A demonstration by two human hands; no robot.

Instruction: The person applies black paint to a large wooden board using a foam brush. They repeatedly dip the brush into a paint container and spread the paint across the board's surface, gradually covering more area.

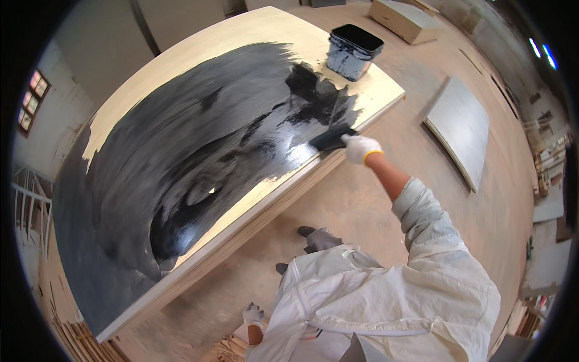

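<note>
My right hand (pixel 362 148), in a white knitted glove with a yellow cuff, is closed around a wide black-coated spreader (pixel 333 138). The spreader's blade rests on the wet paint near the close edge of a large pale board (pixel 274 27). Glossy black paint (pixel 199 139) covers most of the board in sweeping streaks, thickest toward the front and right. A paint-smeared pail (pixel 351 59) stands on the board's far right corner, dark inside. My left hand (pixel 253 314), gloved too, hangs low by my side, away from the board, with its fingers loosely apart and nothing in them.
The board tops a stack of sheets (pixel 241 226) just in front of me. On the floor to the right lies a grey panel (pixel 461 133); beyond the pail sits a wooden block (pixel 404 21). Thin wooden strips (pixel 84 338) lie at the lower left.
</note>
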